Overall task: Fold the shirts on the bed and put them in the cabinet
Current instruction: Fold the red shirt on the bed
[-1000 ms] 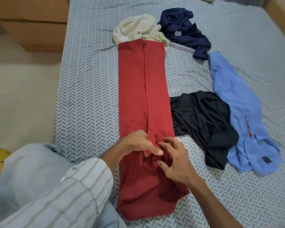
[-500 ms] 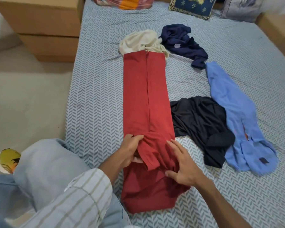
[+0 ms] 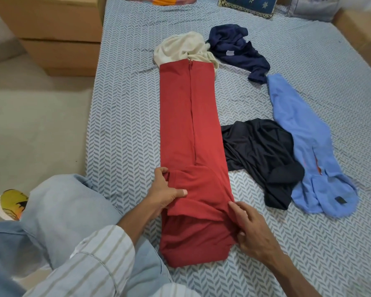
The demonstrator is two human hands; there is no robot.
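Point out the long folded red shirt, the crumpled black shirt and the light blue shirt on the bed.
long folded red shirt (image 3: 180, 116): head view, left panel, mid-length.
crumpled black shirt (image 3: 259, 151): head view, middle of the heap.
light blue shirt (image 3: 296, 116): head view, upper body.

Head view, down over bed (image 3: 124, 116)

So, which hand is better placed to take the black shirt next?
Probably the right hand: it pinches the red shirt on the side where the black shirt lies. The left hand grips the far edge.
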